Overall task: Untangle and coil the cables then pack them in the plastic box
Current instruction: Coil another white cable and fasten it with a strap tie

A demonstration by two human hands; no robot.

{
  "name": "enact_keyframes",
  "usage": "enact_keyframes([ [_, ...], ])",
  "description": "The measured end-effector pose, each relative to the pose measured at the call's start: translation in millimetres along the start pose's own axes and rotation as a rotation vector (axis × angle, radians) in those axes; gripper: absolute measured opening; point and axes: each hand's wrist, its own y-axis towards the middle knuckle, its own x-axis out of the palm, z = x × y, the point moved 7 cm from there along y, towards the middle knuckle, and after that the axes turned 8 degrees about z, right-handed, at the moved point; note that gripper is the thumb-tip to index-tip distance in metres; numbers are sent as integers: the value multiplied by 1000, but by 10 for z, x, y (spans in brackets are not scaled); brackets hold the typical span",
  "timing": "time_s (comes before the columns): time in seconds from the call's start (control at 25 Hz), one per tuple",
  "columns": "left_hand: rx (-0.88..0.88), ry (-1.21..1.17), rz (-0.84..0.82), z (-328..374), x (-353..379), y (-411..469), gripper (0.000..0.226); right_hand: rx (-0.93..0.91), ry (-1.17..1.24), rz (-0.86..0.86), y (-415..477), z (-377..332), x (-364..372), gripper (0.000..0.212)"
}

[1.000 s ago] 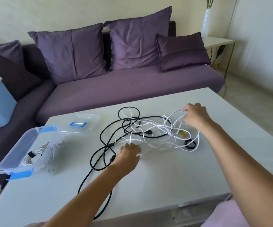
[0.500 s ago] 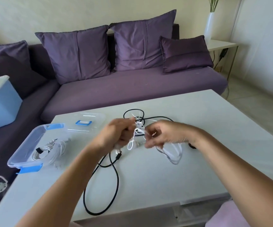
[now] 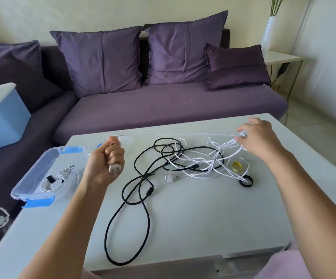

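My left hand (image 3: 104, 165) has its fingers curled round the white cable (image 3: 199, 164) plug beside the plastic box (image 3: 32, 178); my right hand (image 3: 261, 140), well beyond the box, pinches its loops. I should pull slowly, freeing the black cable (image 3: 150, 191).

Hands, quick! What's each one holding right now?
Left hand: closed, gripping a white plug.
Right hand: closed, pinching the white cable.
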Motion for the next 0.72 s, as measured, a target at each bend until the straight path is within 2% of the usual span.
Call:
enact_keyframes([
  [0.08,-14,73,-21,-189,80,12,37,-22,-258,-211,-65,-7,198,38],
  [0.12,-10,121,-7,-294,127,24,39,-62,-205,-276,-111,-100,278,40],
  [0.2,-4,201,-22,-478,258,58,42,-153,160,-394,-302,-473,362,30],
  [0.28,-70,160,-118,-644,386,95,37,-228,515,-556,-575,-937,375,13],
  [0.32,-101,124,-155,-694,409,98,32,-256,637,-606,-662,-1118,345,12],
  [0.4,-135,85,-196,-711,402,58,23,-276,843,-599,-690,-1323,223,12],
  [0.48,-110,28,-166,-604,320,4,22,-267,998,-523,-622,-1373,97,11],
  [0.52,-84,-41,-130,-527,296,-24,22,-279,1010,-475,-605,-1376,58,14],
  [0.6,6,-277,-89,-326,257,-57,17,-364,827,-395,-656,-1420,100,20],
  [0.68,228,-451,65,-57,79,-74,36,-487,550,-419,-827,-1504,293,21],
  [0.72,337,-457,165,68,-56,-88,46,-533,451,-459,-923,-1546,411,20],
])
